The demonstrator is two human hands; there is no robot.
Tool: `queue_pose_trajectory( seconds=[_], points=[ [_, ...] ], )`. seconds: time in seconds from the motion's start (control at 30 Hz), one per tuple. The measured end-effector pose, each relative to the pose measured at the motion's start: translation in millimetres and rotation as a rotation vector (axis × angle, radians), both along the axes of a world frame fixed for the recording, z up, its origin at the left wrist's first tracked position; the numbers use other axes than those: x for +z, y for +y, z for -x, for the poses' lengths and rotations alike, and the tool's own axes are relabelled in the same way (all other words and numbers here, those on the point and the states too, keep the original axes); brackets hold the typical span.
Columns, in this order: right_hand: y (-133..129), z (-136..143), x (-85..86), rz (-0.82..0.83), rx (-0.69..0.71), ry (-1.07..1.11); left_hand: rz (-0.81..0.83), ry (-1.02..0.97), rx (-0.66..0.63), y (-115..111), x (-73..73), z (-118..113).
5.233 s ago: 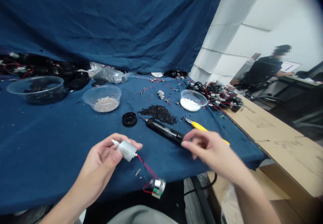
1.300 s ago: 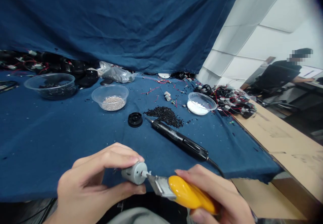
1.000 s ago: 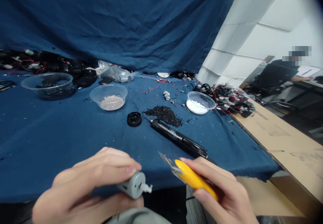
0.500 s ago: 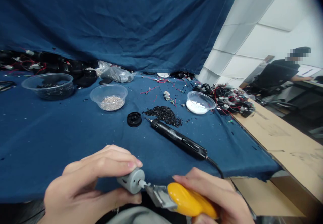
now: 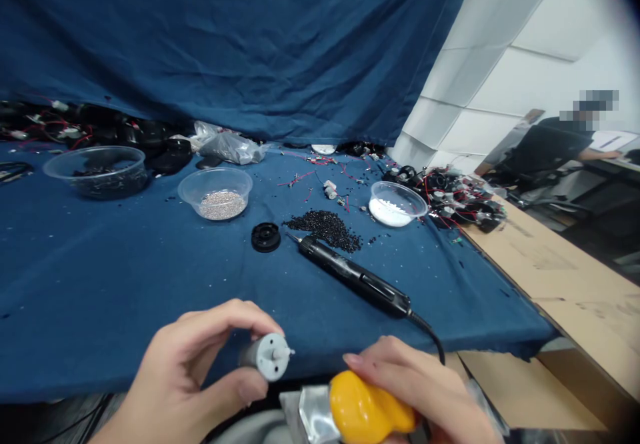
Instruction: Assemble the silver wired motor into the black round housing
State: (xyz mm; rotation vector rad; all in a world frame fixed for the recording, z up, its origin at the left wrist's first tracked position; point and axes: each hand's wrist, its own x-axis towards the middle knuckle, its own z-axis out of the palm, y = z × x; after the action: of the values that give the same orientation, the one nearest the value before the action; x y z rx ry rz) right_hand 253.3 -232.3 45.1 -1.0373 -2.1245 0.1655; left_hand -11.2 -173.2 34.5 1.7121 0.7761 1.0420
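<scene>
Between the thumb and fingers of my left hand (image 5: 195,364) is a small silver electric motor (image 5: 273,357). Its end face is turned toward the right, and a bit of white plastic sits on the shaft. My right hand (image 5: 425,391) is closed round a yellow-handled utility knife (image 5: 367,407); the knife's metal head points left, just below the motor and apart from it. Past both hands, a black electric screwdriver (image 5: 355,274) lies on the blue cloth with its tip near a round black plastic part (image 5: 266,237).
Black screws (image 5: 327,227) lie in a pile behind the screwdriver. Clear tubs hold silver pieces (image 5: 223,205), white pieces (image 5: 390,213) and dark pieces (image 5: 103,171). Wired black parts (image 5: 450,197) are heaped at the right, beside cardboard (image 5: 565,277). A person (image 5: 555,144) sits far right.
The knife has come away from the motor shaft and dropped lower. My left hand has turned the motor so its end face shows more, and its fingers have shifted.
</scene>
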Motion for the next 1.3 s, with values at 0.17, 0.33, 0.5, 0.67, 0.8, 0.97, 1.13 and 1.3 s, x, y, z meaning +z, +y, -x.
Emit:
queue_pose_trajectory(
  seconds=[0.17, 0.33, 0.5, 0.67, 0.8, 0.97, 1.13, 1.3],
  points=[
    [5.5, 6.9, 0.7, -0.043, -0.017, 0.024, 0.328, -0.119, -0.140, -4.9, -1.8, -0.8],
    [7.3, 11.9, 4.2, -0.083, -0.019, 0.033, 0.487, -0.200, -0.212, -8.2, -7.4, -1.8],
    [6.2, 11.7, 5.2, -0.086, -0.031, 0.001, 0.518, -0.249, -0.257, -7.3, -9.5, -1.0],
    [5.0, 11.0, 2.2, -0.082, -0.048, 0.000, 0.568, -0.273, -0.291, -6.6, -12.5, -0.4],
    [3.2, 12.6, 0.8, -0.087, -0.066, -0.002, 0.662, -0.255, -0.280, -7.4, -15.6, 1.2],
    [3.2, 14.0, 1.6, -0.082, -0.070, 0.001, 0.714, -0.294, -0.300, -7.9, -14.4, 0.9],
    [2.4, 13.6, 2.4, -0.060, -0.079, 0.001, 0.719, -0.329, -0.339, -6.5, -11.1, 0.1],
    [2.2, 12.6, 5.0, -0.064, -0.069, -0.007, 0.692, -0.325, -0.331, -5.2, -11.1, -0.1]
  ],
)
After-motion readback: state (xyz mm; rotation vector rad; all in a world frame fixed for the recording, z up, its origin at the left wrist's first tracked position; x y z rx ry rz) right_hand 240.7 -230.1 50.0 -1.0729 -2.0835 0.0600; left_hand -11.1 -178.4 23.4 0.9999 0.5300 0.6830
